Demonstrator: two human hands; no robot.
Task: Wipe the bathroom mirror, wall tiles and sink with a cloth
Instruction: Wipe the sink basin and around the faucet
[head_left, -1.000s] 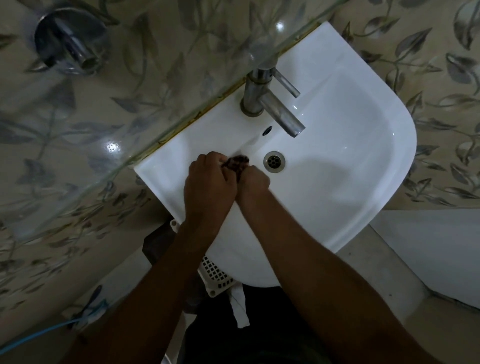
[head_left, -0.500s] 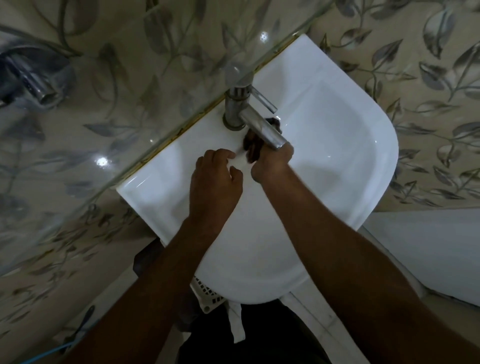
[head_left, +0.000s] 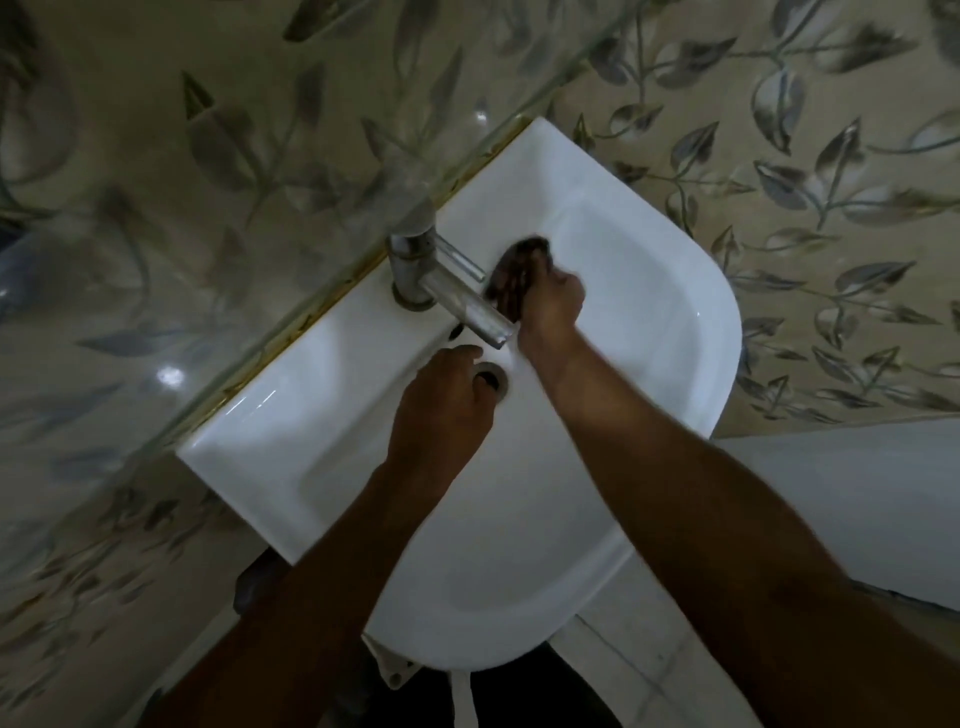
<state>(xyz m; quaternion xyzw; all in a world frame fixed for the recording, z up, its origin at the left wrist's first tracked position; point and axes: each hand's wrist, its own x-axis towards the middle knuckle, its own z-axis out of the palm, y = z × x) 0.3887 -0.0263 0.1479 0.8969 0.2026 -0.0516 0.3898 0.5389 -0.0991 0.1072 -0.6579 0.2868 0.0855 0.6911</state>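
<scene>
The right hand (head_left: 551, 306) grips a dark cloth (head_left: 514, 275), which bunches out past its fingers against the inner wall of the sink (head_left: 291, 447), just beyond the tap (head_left: 452, 291) spout. The left hand (head_left: 441, 410) holds nothing, its fingers loosely curled over the drain (head_left: 493, 375), fingertips near the spout's end.

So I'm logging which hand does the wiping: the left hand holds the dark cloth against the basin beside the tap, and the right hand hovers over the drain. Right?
Not quite: the hands are swapped. The head view shows the right hand gripping the dark cloth in the sink beside the tap, while the left hand is over the drain.
</scene>
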